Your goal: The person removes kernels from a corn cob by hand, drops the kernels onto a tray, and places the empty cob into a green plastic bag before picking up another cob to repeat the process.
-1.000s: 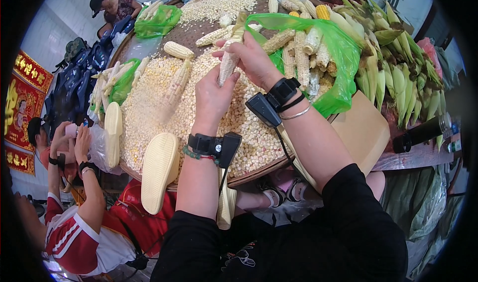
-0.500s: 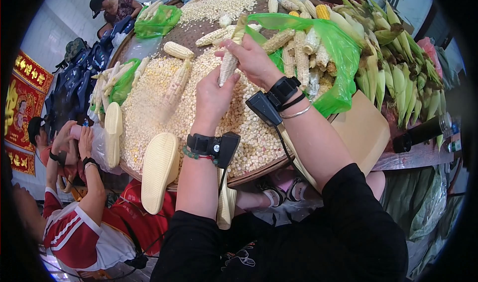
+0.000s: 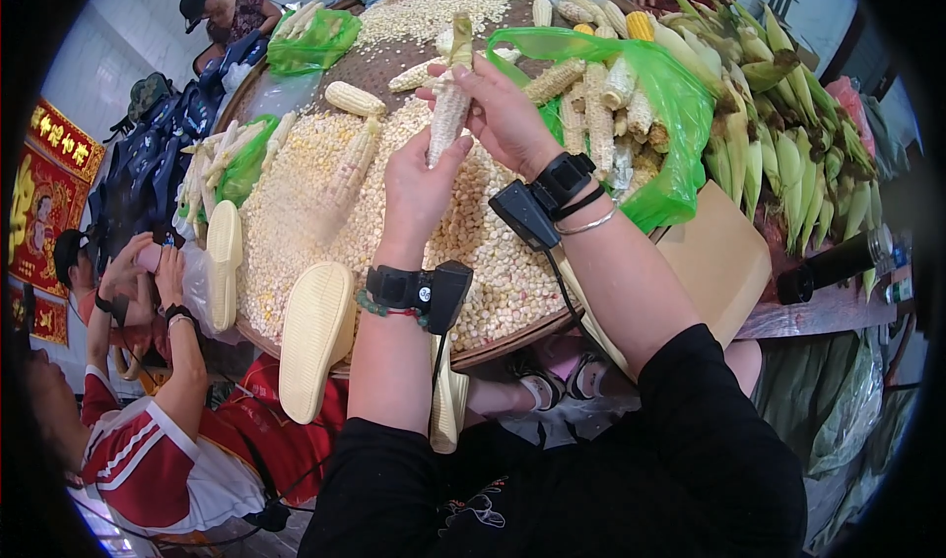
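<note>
Between my two hands is a pale corn cob, its stem end pointing up and away from me. My left hand closes round the lower tip, thumb against the cob. Higher up, my right hand grips the cob near the stem. My fingers hide part of its surface. Beneath both hands, loose whitish-yellow corn kernels cover a large round woven tray. A whole white corn ear and a few other cobs lie among the kernels to the left.
An open green plastic bag of stripped cobs stands right of my hands. Unshelled corn is piled further right, above a dark bottle. Cream slippers stand along the tray's near edge. A co-worker sits at left.
The cob has turned more upright, its stem end swinging slightly left. My right hand has shifted a little with it, and my left hand still holds the lower tip.
</note>
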Demonstrator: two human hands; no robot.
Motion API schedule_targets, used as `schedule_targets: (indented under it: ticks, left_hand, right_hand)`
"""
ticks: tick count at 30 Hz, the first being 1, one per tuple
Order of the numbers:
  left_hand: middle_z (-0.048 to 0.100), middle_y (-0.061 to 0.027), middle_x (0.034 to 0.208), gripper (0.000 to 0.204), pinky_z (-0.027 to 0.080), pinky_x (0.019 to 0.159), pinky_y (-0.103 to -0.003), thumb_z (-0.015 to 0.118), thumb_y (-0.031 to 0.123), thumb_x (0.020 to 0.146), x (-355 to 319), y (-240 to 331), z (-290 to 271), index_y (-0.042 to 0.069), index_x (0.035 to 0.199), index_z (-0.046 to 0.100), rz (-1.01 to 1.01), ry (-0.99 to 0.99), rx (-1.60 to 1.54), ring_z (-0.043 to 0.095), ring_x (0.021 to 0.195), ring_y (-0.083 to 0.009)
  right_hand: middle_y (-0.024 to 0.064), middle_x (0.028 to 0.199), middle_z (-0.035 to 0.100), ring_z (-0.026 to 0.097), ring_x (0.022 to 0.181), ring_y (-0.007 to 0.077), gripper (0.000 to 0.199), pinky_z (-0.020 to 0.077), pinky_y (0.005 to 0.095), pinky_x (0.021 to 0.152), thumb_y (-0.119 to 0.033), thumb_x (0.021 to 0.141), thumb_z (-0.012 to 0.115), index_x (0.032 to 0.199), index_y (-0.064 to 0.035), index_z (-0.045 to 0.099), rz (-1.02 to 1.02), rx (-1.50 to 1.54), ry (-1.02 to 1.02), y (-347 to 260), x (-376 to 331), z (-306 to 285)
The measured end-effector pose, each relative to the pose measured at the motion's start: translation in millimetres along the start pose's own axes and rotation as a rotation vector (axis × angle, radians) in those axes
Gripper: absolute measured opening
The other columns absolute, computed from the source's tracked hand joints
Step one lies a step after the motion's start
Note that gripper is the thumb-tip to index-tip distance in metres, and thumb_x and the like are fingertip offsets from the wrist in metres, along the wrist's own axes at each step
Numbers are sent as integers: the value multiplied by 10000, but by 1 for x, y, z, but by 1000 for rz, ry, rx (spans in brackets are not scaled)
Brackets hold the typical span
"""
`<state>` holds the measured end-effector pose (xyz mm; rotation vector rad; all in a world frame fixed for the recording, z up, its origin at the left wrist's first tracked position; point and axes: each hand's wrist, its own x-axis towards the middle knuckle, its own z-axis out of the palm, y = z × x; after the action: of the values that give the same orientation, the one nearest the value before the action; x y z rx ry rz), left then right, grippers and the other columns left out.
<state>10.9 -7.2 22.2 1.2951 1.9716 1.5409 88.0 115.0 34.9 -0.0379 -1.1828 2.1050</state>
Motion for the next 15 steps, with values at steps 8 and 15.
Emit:
schedule_targets:
  ticks: [8,15]
  left_hand:
    - [499,53,601,235,335,450,-237,680,247,903,1,-4,6,35,1005,682,91,0,88,445,499,-35]
    - [481,45,579,232,300,399,-225,668,271,922,-1,-2,1,44,965,648,-92,-67,-64,434,441,-49]
  right_hand:
    - [152,1230,575,614,1113,273,324,540,372,908,-230,1015,508,1218,22,493,50,-116,119,3,-1,-6]
    - [136,1229,576,601,1131,247,353,534,364,919,-195,1010,514,1280,29,474,28,-128,59,-1,-4,0]
